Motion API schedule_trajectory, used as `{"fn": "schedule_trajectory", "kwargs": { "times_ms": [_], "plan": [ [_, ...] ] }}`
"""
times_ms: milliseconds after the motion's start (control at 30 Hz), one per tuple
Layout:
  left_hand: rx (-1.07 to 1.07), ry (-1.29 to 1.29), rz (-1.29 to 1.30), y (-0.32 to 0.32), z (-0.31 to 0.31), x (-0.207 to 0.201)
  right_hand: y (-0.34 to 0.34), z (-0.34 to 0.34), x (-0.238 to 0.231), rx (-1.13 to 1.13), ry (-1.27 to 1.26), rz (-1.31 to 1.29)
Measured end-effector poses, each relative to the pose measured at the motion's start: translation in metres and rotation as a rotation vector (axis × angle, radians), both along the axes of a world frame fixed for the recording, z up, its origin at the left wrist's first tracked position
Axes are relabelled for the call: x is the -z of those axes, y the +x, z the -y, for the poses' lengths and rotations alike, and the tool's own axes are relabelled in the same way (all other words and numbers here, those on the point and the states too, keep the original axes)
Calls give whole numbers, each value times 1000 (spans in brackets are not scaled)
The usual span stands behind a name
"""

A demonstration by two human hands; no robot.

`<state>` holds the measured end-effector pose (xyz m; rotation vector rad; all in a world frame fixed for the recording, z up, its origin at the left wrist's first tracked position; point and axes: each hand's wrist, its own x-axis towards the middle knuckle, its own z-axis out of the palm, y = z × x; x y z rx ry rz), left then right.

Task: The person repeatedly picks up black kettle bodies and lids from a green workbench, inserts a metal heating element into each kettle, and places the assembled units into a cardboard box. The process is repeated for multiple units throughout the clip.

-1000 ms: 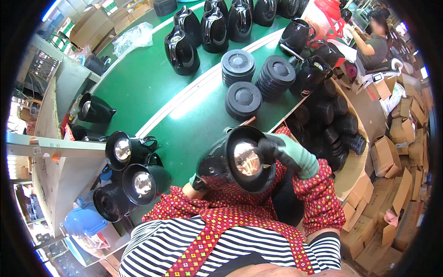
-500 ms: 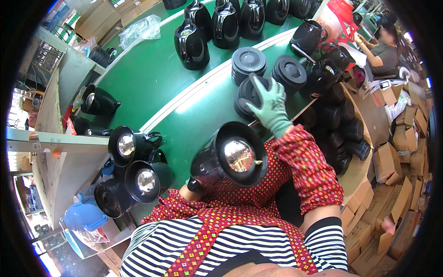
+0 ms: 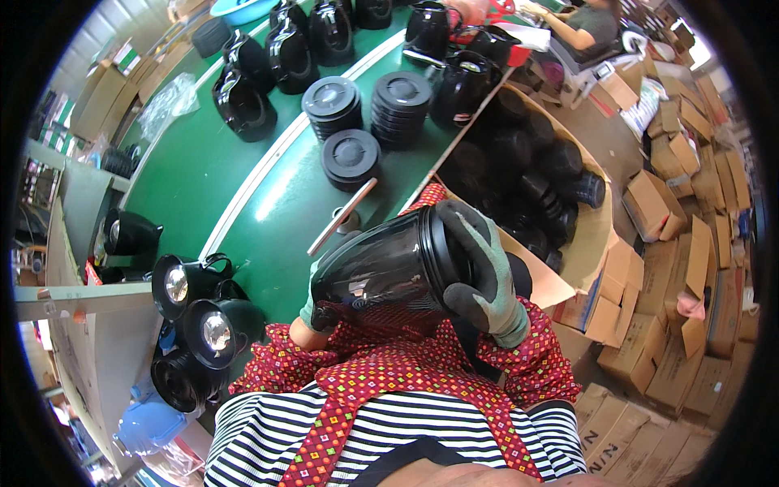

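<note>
Both hands held one black kettle body [image 3: 381,276] close against my chest, tipped on its side. My right hand [image 3: 479,276], in a grey glove with dark fingertips, curled in a firm grip over the round black base end, palm pressed to it and wrist bent inward. My left hand [image 3: 312,304] was mostly hidden under the other end; I could see only a bit of glove there, so I could not tell how tight that grip was. Both forearms wore red patterned sleeves.

Just left of me lay three more kettle bodies [image 3: 203,329] on their sides, two showing shiny metal bottoms. Beyond the kettle, on the green worktop [image 3: 268,219], sat a slim rose-coloured phone [image 3: 342,216], then three stacks of round black lids [image 3: 350,157]. To my right an open cardboard box [image 3: 584,243] held many black parts. Farther right, brown cardboard cartons [image 3: 673,268] were piled on the floor. At the far end stood a row of black kettles [image 3: 288,57], and another person [image 3: 580,24] sat working.
</note>
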<state>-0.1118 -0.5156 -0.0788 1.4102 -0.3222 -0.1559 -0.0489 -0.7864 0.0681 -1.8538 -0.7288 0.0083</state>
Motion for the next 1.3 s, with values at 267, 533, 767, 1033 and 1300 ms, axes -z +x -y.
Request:
{"fn": "schedule_trajectory", "kwargs": {
  "times_ms": [267,533,767,1033,1300],
  "plan": [
    [-158,377,359,25,8,-13,-22,43,5,14,109,152],
    [-424,686,817,33,18,-111,-20,62,1,128,531,-1044],
    [-101,302,163,44,31,-99,-26,89,3,112,23,264],
    [-266,802,955,41,36,-161,-30,78,38,-241,995,-1115],
    [-81,246,127,42,37,-108,-43,71,13,115,406,59]
  ]
}}
